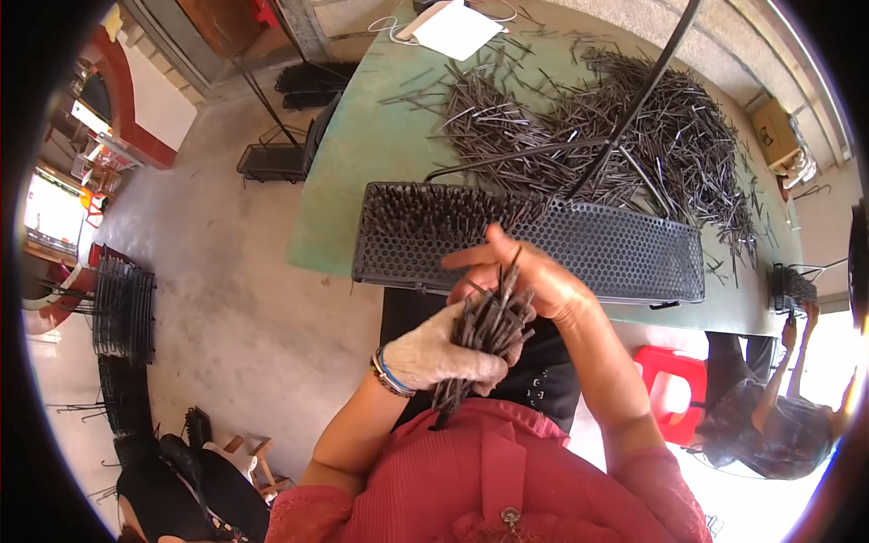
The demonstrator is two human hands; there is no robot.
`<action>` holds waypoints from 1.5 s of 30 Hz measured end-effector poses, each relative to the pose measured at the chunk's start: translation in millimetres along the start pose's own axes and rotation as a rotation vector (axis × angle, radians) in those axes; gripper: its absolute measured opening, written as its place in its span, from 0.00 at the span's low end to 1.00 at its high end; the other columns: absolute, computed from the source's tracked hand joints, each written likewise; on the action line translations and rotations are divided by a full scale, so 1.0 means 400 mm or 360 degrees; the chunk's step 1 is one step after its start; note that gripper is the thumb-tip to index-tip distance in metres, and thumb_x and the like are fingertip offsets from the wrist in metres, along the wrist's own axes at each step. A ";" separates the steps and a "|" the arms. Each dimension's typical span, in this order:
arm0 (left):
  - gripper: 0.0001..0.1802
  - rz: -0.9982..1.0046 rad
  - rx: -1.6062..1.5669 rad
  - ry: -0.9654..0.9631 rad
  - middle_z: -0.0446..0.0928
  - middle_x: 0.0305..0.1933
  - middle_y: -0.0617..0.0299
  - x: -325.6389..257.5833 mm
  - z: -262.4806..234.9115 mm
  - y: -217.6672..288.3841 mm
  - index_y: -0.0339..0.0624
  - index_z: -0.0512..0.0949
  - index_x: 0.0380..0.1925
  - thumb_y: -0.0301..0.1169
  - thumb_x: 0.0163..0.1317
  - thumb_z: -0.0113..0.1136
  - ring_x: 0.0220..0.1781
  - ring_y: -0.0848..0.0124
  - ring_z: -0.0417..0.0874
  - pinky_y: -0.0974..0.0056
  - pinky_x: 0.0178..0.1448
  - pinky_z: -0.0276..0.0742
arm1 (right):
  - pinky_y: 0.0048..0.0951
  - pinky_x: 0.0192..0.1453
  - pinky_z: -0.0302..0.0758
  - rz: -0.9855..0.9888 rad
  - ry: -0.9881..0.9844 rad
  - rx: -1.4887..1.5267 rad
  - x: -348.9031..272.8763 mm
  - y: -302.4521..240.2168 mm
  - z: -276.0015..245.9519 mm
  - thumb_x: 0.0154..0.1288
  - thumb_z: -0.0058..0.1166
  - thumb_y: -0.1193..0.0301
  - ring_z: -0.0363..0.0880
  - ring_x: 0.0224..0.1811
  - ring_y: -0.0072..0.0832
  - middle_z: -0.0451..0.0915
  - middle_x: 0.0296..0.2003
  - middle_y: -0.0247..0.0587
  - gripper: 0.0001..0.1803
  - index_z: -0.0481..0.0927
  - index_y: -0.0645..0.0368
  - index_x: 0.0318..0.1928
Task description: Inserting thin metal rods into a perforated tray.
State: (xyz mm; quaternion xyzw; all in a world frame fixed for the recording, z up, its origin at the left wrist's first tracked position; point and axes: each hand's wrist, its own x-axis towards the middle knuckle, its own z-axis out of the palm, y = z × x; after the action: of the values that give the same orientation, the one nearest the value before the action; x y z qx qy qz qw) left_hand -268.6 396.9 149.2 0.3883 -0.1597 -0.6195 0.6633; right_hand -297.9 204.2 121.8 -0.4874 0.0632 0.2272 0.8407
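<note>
Nearest: one gloved left hand (441, 355) clenched around one thick bundle of dark metal pins (486, 337), held at the chest below the one perforated black tray (543, 244); one bare right hand (529, 276), fingers half open, pinching a single pin (512, 271) at the bundle's top. Likely to spill if that clench slackens, or to drag neighbouring pins out. Behind, one green table (362, 163), one loose pin heap (615, 136) past counting.

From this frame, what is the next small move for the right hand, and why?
Probably carrying the single rod pinched in the right hand forward to the perforated tray: its left end already bristles with rods, while the gloved left hand grips the bundle.
</note>
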 end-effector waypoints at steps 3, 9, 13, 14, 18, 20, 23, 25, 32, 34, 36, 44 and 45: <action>0.27 -0.0101 0.0011 -0.0058 0.77 0.35 0.62 0.018 -0.008 -0.039 0.36 0.71 0.53 0.23 0.51 0.66 0.27 0.73 0.77 0.68 0.31 0.75 | 0.30 0.49 0.79 -0.0127 -0.0003 0.0037 -0.007 0.032 -0.005 0.69 0.57 0.58 0.84 0.41 0.33 0.85 0.39 0.50 0.28 0.77 0.71 0.56; 0.24 -0.0147 -0.0104 0.0019 0.79 0.39 0.63 0.036 -0.044 -0.095 0.38 0.74 0.52 0.24 0.54 0.67 0.34 0.74 0.80 0.68 0.38 0.79 | 0.25 0.46 0.80 -0.0349 0.0441 -0.0032 -0.032 0.017 -0.046 0.67 0.60 0.73 0.83 0.39 0.27 0.86 0.38 0.47 0.17 0.79 0.70 0.52; 0.25 -0.0114 -0.0120 -0.0022 0.80 0.41 0.61 0.050 -0.069 -0.102 0.38 0.74 0.54 0.26 0.55 0.68 0.38 0.73 0.82 0.67 0.43 0.80 | 0.24 0.42 0.79 -0.0408 0.0584 0.0008 -0.032 0.000 -0.050 0.68 0.57 0.74 0.82 0.35 0.26 0.86 0.38 0.46 0.14 0.80 0.68 0.52; 0.25 -0.0114 -0.0130 -0.0026 0.80 0.41 0.61 0.051 -0.069 -0.101 0.38 0.74 0.54 0.26 0.55 0.68 0.38 0.73 0.82 0.67 0.43 0.80 | 0.24 0.40 0.79 -0.0367 0.0631 0.0167 -0.030 -0.010 -0.051 0.70 0.56 0.73 0.81 0.34 0.25 0.85 0.39 0.44 0.14 0.79 0.68 0.52; 0.25 -0.0092 -0.0384 -0.0072 0.80 0.43 0.57 0.057 -0.078 -0.116 0.35 0.72 0.56 0.23 0.57 0.62 0.42 0.66 0.84 0.60 0.49 0.84 | 0.25 0.42 0.80 -0.0641 0.0714 0.0304 -0.030 -0.033 -0.079 0.69 0.57 0.72 0.82 0.34 0.24 0.85 0.39 0.45 0.14 0.80 0.67 0.51; 0.24 -0.0051 -0.0478 0.0085 0.79 0.42 0.57 0.063 -0.076 -0.128 0.35 0.71 0.57 0.22 0.58 0.59 0.42 0.64 0.85 0.55 0.48 0.86 | 0.23 0.42 0.80 -0.1009 0.0918 -0.0007 -0.030 -0.045 -0.079 0.70 0.57 0.73 0.82 0.35 0.23 0.85 0.41 0.45 0.13 0.80 0.66 0.51; 0.20 -0.0089 -0.0606 0.0233 0.80 0.43 0.55 0.065 -0.070 -0.143 0.35 0.73 0.54 0.24 0.61 0.59 0.41 0.63 0.85 0.55 0.46 0.87 | 0.23 0.45 0.80 -0.1339 0.1191 -0.0660 -0.027 -0.048 -0.087 0.70 0.56 0.76 0.83 0.40 0.22 0.86 0.41 0.44 0.12 0.80 0.69 0.50; 0.19 -0.0131 -0.0554 0.0282 0.80 0.44 0.55 0.067 -0.069 -0.145 0.35 0.74 0.53 0.25 0.61 0.59 0.41 0.64 0.85 0.56 0.46 0.87 | 0.23 0.48 0.79 -0.1359 0.1268 -0.0870 -0.016 -0.035 -0.088 0.69 0.57 0.77 0.83 0.42 0.22 0.86 0.40 0.41 0.11 0.82 0.67 0.50; 0.17 -0.0088 -0.0450 0.0378 0.80 0.45 0.57 0.059 -0.065 -0.147 0.36 0.74 0.52 0.27 0.63 0.59 0.41 0.68 0.84 0.61 0.48 0.85 | 0.24 0.48 0.79 -0.1383 0.1437 -0.1348 0.008 -0.014 -0.105 0.64 0.61 0.78 0.86 0.43 0.27 0.87 0.40 0.43 0.11 0.84 0.62 0.47; 0.22 -0.0145 -0.0429 0.0462 0.80 0.42 0.57 0.057 -0.056 -0.142 0.36 0.73 0.55 0.31 0.62 0.60 0.37 0.70 0.84 0.62 0.41 0.85 | 0.26 0.46 0.80 -0.1422 0.1461 -0.1454 0.009 -0.013 -0.102 0.63 0.61 0.79 0.86 0.42 0.30 0.87 0.40 0.43 0.11 0.84 0.62 0.46; 0.21 -0.0164 -0.0465 0.0470 0.80 0.41 0.58 0.059 -0.052 -0.145 0.36 0.73 0.55 0.32 0.62 0.60 0.35 0.71 0.84 0.62 0.40 0.85 | 0.26 0.45 0.80 -0.1501 0.1486 -0.1619 0.007 -0.016 -0.092 0.62 0.61 0.79 0.86 0.41 0.32 0.86 0.40 0.43 0.10 0.85 0.62 0.45; 0.12 -0.0250 -0.0217 0.0460 0.80 0.34 0.63 0.055 -0.066 -0.133 0.39 0.79 0.40 0.36 0.64 0.62 0.29 0.75 0.82 0.67 0.33 0.81 | 0.26 0.44 0.81 -0.1555 0.1559 -0.1688 0.006 -0.014 -0.097 0.62 0.62 0.79 0.86 0.40 0.31 0.87 0.39 0.42 0.10 0.84 0.62 0.44; 0.15 -0.0252 -0.0200 0.0415 0.81 0.37 0.61 0.053 -0.071 -0.135 0.37 0.78 0.45 0.35 0.64 0.60 0.29 0.75 0.82 0.68 0.34 0.82 | 0.26 0.44 0.81 -0.1571 0.1581 -0.1678 0.006 -0.018 -0.095 0.62 0.61 0.79 0.86 0.39 0.31 0.87 0.39 0.42 0.10 0.84 0.62 0.44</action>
State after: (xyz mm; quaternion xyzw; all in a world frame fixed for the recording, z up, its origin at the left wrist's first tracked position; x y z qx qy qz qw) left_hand -282.5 389.7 86.7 0.4346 -0.0022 -0.6230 0.6504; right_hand -288.1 169.8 107.1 -0.8267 0.0907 -0.4015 0.3835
